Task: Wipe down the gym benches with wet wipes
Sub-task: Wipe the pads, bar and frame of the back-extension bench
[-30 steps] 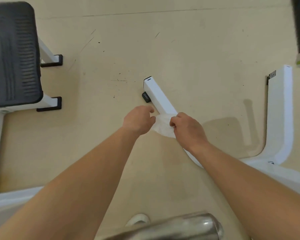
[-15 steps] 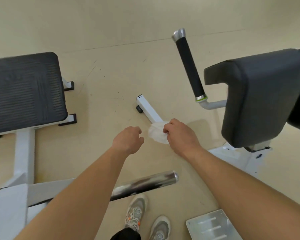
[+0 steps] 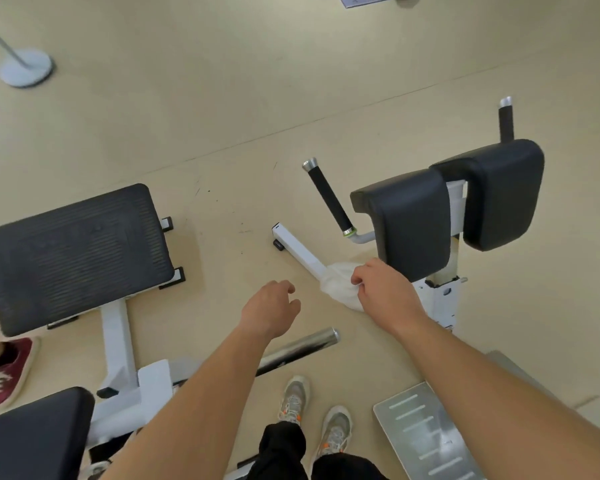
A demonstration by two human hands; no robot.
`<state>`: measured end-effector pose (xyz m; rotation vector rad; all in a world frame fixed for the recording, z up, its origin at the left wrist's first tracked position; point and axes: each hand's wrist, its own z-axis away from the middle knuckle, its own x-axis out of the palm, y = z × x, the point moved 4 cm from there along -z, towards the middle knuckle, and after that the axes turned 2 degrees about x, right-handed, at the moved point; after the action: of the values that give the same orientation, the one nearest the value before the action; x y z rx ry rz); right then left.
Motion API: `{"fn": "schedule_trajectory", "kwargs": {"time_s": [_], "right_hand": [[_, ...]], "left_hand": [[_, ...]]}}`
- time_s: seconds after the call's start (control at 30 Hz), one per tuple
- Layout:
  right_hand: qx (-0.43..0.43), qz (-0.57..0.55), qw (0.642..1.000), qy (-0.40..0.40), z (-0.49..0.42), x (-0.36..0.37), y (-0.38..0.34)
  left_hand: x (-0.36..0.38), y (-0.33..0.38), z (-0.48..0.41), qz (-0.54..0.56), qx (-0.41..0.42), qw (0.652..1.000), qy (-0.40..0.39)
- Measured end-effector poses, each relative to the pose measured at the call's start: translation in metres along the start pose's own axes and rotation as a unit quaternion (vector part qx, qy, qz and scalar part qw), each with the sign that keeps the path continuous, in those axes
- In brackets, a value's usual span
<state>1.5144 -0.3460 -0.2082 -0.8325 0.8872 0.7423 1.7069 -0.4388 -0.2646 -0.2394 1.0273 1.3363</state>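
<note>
Two hands show in the head view. Right hand [image 3: 385, 289] pinches a crumpled wet wipe [image 3: 338, 284], seen over the white base bar [image 3: 300, 252] beside the black bench pads [image 3: 413, 223]; contact unclear. Left hand [image 3: 271, 310] hangs apart, fingers loosely curled, holding nothing.

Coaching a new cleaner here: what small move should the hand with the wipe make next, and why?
Probably lift the crumpled white wet wipe onto the nearer black padded cushion: the right hand grips it right beside that pad's lower edge, and the left hand holds nothing.
</note>
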Motion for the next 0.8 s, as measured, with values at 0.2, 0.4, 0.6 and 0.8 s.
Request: {"fn": "schedule_trajectory", "kwargs": {"time_s": [0.2, 0.4, 0.6, 0.8], "right_hand": [[0.039, -0.017, 0.998, 0.039, 0.038, -0.062, -0.005], [0.066, -0.045, 0.993, 0.081, 0.044, -0.115, -0.001], [0.077, -0.06, 0.991, 0.091, 0.04, -0.139, 0.018], [0.059, -0.035, 0.995, 0.07, 0.011, -0.163, 0.071]], "left_hand": [[-0.046, 0.043, 0.035, -0.019, 0.027, 0.999, -0.005], [-0.084, 0.08, 0.047, -0.025, 0.062, 0.998, 0.006], [-0.084, 0.11, 0.04, -0.025, 0.057, 0.998, -0.011], [-0.082, 0.173, 0.0, -0.025, 0.058, 0.998, -0.007]]}}
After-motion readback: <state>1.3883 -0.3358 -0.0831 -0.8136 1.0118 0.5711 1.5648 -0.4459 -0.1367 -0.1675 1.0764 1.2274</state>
